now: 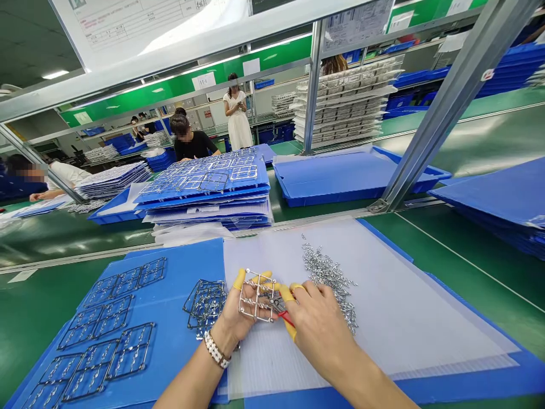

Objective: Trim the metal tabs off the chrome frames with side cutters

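My left hand [238,315], with yellow finger cots on its fingertips, holds up a small silvery frame [257,296] of thin bars with small parts attached inside. In my right hand [317,324], also wearing finger cots, is a pair of red-handled cutting pliers [281,308]; the jaws reach the right side of the frame. Beyond my right hand lies a loose pile of small shiny metallic pieces [330,275] on a translucent white sheet [404,312]. Left of my left hand, dark-edged frames [204,304] are heaped on a blue sheet [170,346].
More frames [96,326] lie in rows at the left. Behind stand a stack of sheets bearing frames [208,182] and a shallow blue tray [336,176]. A slanted metal post [443,119] rises at the right. Other people [191,139] are across the bench.
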Action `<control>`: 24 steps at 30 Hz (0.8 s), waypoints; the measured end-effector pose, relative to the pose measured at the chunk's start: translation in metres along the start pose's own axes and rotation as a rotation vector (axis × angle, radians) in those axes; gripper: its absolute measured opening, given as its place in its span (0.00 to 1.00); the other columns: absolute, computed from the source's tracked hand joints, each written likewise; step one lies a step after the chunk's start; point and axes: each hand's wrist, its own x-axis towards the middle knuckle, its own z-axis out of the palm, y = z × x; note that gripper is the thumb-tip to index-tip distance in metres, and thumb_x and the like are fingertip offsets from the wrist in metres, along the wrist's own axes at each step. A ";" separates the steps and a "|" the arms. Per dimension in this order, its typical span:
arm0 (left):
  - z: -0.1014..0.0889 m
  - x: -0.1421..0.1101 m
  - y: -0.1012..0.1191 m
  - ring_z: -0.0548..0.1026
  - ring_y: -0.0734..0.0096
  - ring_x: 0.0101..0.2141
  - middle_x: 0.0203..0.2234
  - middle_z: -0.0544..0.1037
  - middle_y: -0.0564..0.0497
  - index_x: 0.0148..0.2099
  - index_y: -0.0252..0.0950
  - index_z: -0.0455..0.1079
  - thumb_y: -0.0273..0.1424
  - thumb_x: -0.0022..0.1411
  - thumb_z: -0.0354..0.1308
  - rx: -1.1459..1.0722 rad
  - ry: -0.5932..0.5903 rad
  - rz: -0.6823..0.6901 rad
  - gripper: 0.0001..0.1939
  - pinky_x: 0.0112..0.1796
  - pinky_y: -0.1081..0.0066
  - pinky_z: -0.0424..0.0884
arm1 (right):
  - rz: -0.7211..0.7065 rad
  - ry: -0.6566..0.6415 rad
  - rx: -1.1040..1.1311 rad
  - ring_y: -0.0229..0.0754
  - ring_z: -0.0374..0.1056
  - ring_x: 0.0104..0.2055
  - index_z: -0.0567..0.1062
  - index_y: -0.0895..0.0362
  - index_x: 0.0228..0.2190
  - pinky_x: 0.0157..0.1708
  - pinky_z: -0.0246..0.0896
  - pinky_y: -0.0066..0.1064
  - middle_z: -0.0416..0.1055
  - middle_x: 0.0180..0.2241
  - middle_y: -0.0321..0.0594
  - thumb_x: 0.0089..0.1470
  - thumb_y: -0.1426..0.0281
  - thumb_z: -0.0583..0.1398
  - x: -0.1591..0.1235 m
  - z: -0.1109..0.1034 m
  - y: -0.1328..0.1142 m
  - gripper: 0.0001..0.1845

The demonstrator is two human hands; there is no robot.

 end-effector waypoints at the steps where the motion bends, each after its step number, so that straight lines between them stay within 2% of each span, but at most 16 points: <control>1: 0.000 0.000 0.000 0.75 0.61 0.32 0.42 0.75 0.37 0.57 0.28 0.63 0.51 0.62 0.42 -0.013 0.007 0.002 0.34 0.32 0.63 0.70 | -0.005 -0.010 0.007 0.45 0.62 0.36 0.72 0.56 0.44 0.35 0.46 0.39 0.71 0.31 0.40 0.49 0.70 0.61 -0.001 0.001 -0.002 0.18; 8: 0.002 0.000 0.000 0.75 0.63 0.31 0.39 0.76 0.38 0.57 0.28 0.63 0.50 0.63 0.42 -0.028 0.041 0.003 0.33 0.29 0.65 0.70 | -0.021 -0.057 0.023 0.46 0.62 0.37 0.72 0.56 0.44 0.34 0.45 0.39 0.72 0.33 0.41 0.48 0.69 0.61 -0.002 0.003 -0.005 0.19; 15: -0.001 0.000 0.000 0.74 0.65 0.31 0.45 0.74 0.35 0.57 0.27 0.63 0.50 0.63 0.42 -0.006 0.050 0.021 0.33 0.29 0.65 0.71 | -0.020 -0.078 0.039 0.45 0.62 0.36 0.71 0.56 0.44 0.34 0.45 0.39 0.72 0.32 0.40 0.49 0.68 0.61 -0.002 0.002 -0.006 0.18; 24: -0.002 0.001 0.000 0.75 0.65 0.31 0.46 0.74 0.36 0.57 0.28 0.64 0.50 0.62 0.42 0.009 0.060 0.019 0.34 0.29 0.66 0.71 | -0.021 -0.101 0.052 0.45 0.62 0.36 0.72 0.55 0.41 0.33 0.44 0.38 0.70 0.31 0.39 0.50 0.71 0.60 0.000 0.000 -0.004 0.14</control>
